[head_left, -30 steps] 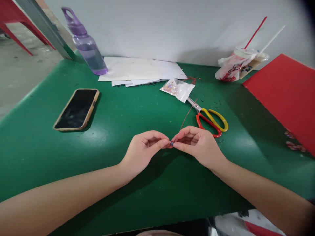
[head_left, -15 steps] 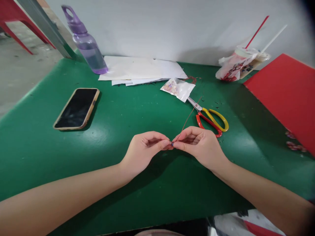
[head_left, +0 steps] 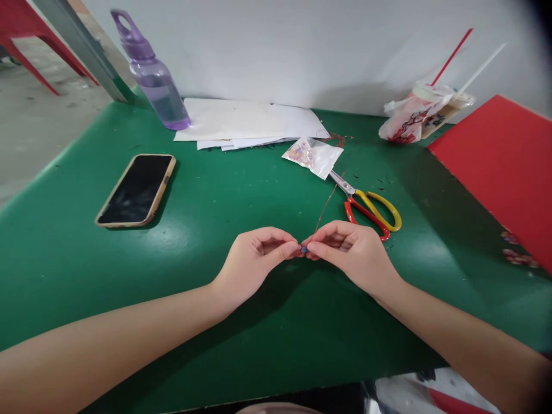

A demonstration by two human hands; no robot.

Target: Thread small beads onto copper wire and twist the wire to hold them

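Between my fingertips sits a small blue bead (head_left: 304, 249), with a thin reddish-brown cord (head_left: 326, 205) rising from it past my right fingers. My left hand (head_left: 263, 253) pinches at the bead's left side, thumb against forefinger; whatever cord lies inside the pinch is hidden. From the other side my right hand (head_left: 349, 253) closes thumb and fingers at the bead and the cord. Scissors (head_left: 366, 208) with one red and one yellow handle lie just beyond my right hand. A small clear bag of beads (head_left: 311, 156) rests over the tips of their blades.
A phone (head_left: 137, 190) lies on the green table (head_left: 207, 351) at left. Behind it stands a purple water bottle (head_left: 157, 86) beside white papers (head_left: 241, 121). Two cups with straws (head_left: 420, 115) and a red board (head_left: 500, 167) occupy the right side, with bead clusters (head_left: 520, 257) by the board.
The blue bead shows more plainly between my fingertips. The cord's free end has dropped lower and now curves. Both hands keep nearly the same place.
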